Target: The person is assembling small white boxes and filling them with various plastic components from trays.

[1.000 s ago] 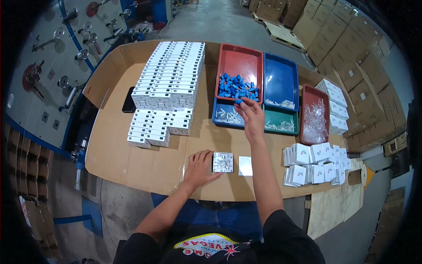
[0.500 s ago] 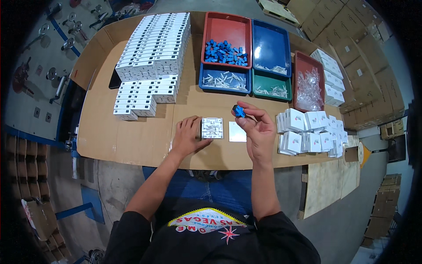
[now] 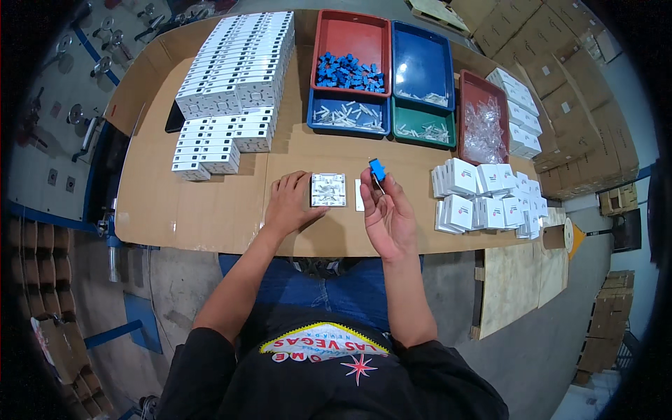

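A white square plastic housing (image 3: 327, 190) lies on the cardboard-covered table in front of me, its moulded inner side facing up. My left hand (image 3: 288, 203) grips its left side, with the thumb at the near edge and the fingers curled along the far corner. My right hand (image 3: 389, 220), palm turned up, is raised to the right of the housing. Between its fingertips is a small blue plastic part (image 3: 377, 169); a thin light-coloured strip shows just below it. Partly behind this hand lies a flat white card (image 3: 360, 196).
Tall stacks of white housings (image 3: 241, 63) stand at the far left. At the back are a red tray (image 3: 353, 31) of blue parts, blue (image 3: 420, 56) and green (image 3: 423, 140) trays of small pale pieces, and a red bin (image 3: 470, 91) of clear plastic. White packets (image 3: 462, 176) are piled at right.
My right hand has turned palm-up and shifted slightly left and down, keeping the blue part in its fingertips. My left hand stays at the housing. The whole view has shifted a little.
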The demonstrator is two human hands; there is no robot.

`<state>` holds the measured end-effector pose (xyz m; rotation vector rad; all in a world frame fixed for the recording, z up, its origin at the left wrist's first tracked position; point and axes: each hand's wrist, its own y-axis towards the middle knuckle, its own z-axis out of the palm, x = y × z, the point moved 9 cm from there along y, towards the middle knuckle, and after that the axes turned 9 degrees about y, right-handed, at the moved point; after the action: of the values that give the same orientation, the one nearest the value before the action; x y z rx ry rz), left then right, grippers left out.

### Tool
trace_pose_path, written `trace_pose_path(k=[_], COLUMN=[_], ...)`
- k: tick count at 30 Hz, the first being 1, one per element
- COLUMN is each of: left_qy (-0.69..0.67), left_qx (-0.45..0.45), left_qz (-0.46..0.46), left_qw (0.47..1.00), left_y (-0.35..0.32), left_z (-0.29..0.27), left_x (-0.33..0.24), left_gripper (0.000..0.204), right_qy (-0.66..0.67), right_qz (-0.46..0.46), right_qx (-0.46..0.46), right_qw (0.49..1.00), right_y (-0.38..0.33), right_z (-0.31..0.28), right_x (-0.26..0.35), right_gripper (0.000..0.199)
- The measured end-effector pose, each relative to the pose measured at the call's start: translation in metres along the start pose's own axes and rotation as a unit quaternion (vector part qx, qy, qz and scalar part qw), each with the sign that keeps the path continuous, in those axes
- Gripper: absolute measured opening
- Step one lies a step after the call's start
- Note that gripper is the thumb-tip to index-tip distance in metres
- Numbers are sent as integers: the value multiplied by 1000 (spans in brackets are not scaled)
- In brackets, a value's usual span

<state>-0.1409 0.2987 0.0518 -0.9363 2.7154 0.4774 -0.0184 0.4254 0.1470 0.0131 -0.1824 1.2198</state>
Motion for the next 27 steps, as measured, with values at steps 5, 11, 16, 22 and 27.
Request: trace_pose_path(k=[5,11,16,22,27], left_qy=[-30,-64,-51,-76,-72], left_qx=[-13,-23,-9,2,0], left_qz=[-8,-14,-12,-22,-24], left_qw=[999,998,999,997,997], left_y=[2,5,1,3,4], left_z=[4,3,8,5,7], left_x=[4,11,16,17,18], left_gripper=[89,93,94,92,90], right_qy=[-118,-260,-351,-680,-813], right_qz=[-51,-51,-36,-69,-116], right_qx=[-2,-101,-116,-26,66], right_qw=[992,959,929,729,567], right_y=[11,31,44,71,86], right_z=[-11,-71,-90,-90,-74], right_x=[4,1,-14,-19,-31], right_gripper=[33,44,46,44,34])
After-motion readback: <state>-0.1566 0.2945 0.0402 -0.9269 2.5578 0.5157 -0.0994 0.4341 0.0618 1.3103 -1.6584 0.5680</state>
